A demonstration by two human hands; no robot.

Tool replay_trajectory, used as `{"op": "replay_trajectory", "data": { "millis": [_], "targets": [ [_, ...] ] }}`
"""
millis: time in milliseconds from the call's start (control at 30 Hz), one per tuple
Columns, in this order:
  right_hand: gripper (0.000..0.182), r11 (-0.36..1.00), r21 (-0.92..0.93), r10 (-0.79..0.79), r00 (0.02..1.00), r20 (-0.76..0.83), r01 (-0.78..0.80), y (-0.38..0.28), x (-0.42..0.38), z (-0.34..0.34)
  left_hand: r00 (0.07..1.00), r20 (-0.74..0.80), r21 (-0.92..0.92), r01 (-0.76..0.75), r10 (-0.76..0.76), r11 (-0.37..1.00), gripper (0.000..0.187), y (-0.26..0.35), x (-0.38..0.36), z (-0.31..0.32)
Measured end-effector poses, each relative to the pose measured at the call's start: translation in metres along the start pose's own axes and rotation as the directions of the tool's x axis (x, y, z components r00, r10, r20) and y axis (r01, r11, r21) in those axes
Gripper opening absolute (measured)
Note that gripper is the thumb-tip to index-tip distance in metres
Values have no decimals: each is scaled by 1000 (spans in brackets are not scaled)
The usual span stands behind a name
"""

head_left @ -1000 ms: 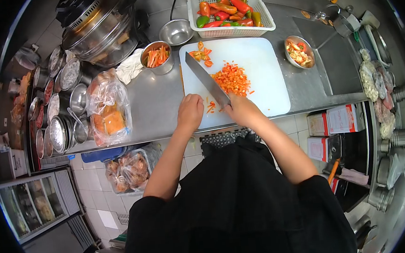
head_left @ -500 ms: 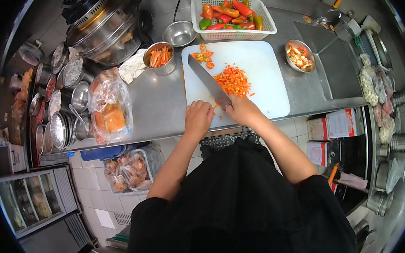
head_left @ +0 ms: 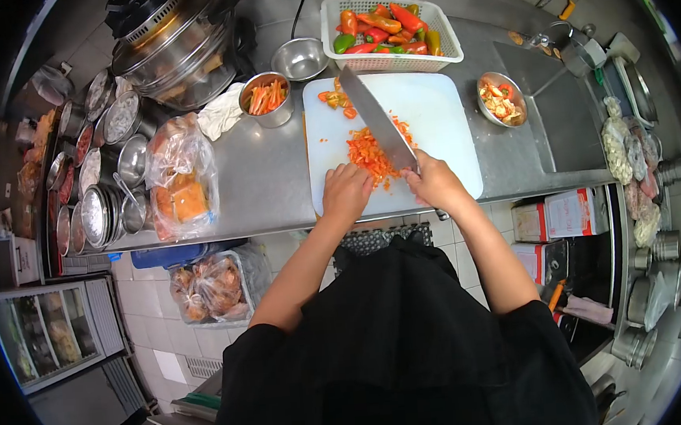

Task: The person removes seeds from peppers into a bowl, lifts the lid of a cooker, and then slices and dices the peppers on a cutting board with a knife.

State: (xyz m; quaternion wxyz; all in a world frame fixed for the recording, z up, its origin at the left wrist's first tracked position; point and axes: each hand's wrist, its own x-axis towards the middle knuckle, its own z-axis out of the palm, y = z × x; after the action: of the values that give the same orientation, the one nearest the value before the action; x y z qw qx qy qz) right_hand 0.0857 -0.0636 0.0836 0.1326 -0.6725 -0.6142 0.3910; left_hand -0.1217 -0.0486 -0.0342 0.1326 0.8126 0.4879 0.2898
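Observation:
A large knife [head_left: 377,119] lies across the chopped orange-red pepper [head_left: 368,154] on the white cutting board [head_left: 445,134]. My right hand [head_left: 433,181] is closed round its handle at the board's front edge, with the blade pointing up and left. My left hand [head_left: 347,188] rests at the lower left of the board beside the chopped pile; its fingers are together, and what they hold, if anything, is hidden. Larger pepper pieces [head_left: 337,100] sit near the board's upper left corner.
Behind the board stand a white basket [head_left: 455,50] of whole peppers and an empty steel bowl [head_left: 300,59]. A pot [head_left: 272,118] of pepper strips is at the left, a bowl of scraps [head_left: 500,99] and a sink [head_left: 571,129] at the right. Bagged food [head_left: 190,201] lies farther left.
The knife and my right hand have moved right, and the blade is now over the pile. My left hand has shifted slightly right, and the chopped pepper is more gathered toward the front.

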Motion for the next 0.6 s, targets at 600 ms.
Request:
{"op": "replay_trajectory", "data": {
  "millis": [600],
  "targets": [
    [25, 719, -506, -572, 819, -43, 476, 74, -7, -15, 993, -22, 250, 120, -118, 961, 72, 85, 102, 39]
  ]
}}
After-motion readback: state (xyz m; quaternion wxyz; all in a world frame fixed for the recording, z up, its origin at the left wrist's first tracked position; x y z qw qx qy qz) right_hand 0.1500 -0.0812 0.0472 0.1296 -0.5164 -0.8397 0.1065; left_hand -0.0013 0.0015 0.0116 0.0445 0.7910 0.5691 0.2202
